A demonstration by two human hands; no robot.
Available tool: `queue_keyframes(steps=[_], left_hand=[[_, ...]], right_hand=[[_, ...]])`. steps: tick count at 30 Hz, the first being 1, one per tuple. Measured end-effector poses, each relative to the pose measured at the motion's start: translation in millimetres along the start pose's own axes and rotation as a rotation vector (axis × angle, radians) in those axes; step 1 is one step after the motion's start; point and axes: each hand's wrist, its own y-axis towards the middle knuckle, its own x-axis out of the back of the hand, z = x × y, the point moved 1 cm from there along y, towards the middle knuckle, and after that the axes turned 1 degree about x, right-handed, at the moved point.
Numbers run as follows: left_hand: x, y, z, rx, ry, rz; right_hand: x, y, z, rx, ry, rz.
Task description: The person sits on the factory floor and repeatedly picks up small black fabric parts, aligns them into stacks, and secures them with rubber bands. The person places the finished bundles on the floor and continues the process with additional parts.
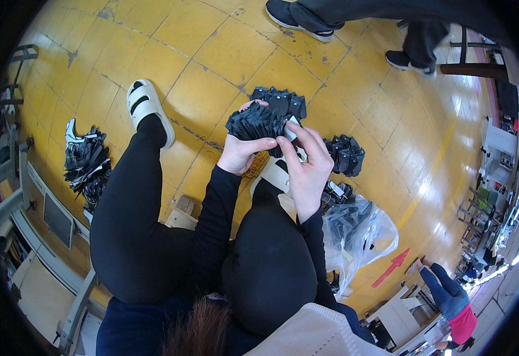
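My left hand is wrapped round a thick stack of small dark fabric pieces, thumb along the near side. At the right end of this stack my right hand is closed, with thumb and fingers at a small white tag. The tag's print cannot be made out. Just beyond, on the floor, lies another bundle of dark pieces. To the right of my right hand sits a further dark bundle. Tangled yellowish cord shows on the floor under my hands.
A clear plastic bag stands by my right leg. Loose dark fabric pieces lie on the yellow tiled floor at left. A wooden block is between my legs. Another person's shoes are at the top; a person in pink is far right.
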Motion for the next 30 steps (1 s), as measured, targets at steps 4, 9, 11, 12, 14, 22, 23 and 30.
queue_keyframes(steps=[4,9,11,12,14,22,23,30], left_hand=[[0.6,-0.5,-1.7,-0.008,0.068,-0.005],[-3.8,-2.1,-0.4,-0.036,0.072,-0.021],[-4.4,-1.5,0.4,-0.024,0.051,-0.024],[-4.0,-1.3,0.4,-0.029,0.028,-0.017],[-1.2,-0.1,-0.2,-0.040,0.079,-0.027],[5.0,1.4,5.1,-0.082,0.084,-0.052],[4.5,1.0,6.0,-0.067,0.039,-0.060],[-2.7,-0.4,8.5,0.047,-0.069,-0.066]], right_hand=[[-1.3,-3.4,-1.2,0.007,-0.040,-0.027],[-1.2,-4.7,-1.9,-0.138,-0.012,-0.077],[-0.6,-4.0,-1.5,-0.128,0.016,-0.091],[-0.8,-3.4,-1.0,-0.080,0.006,-0.071],[-1.7,-2.6,-0.8,0.014,-0.024,-0.031],[-8.7,-6.2,-6.8,-0.044,-0.059,-0.119],[-8.7,-6.5,-7.2,-0.061,-0.046,-0.141],[1.7,-0.9,-3.0,0.002,-0.072,-0.107]])
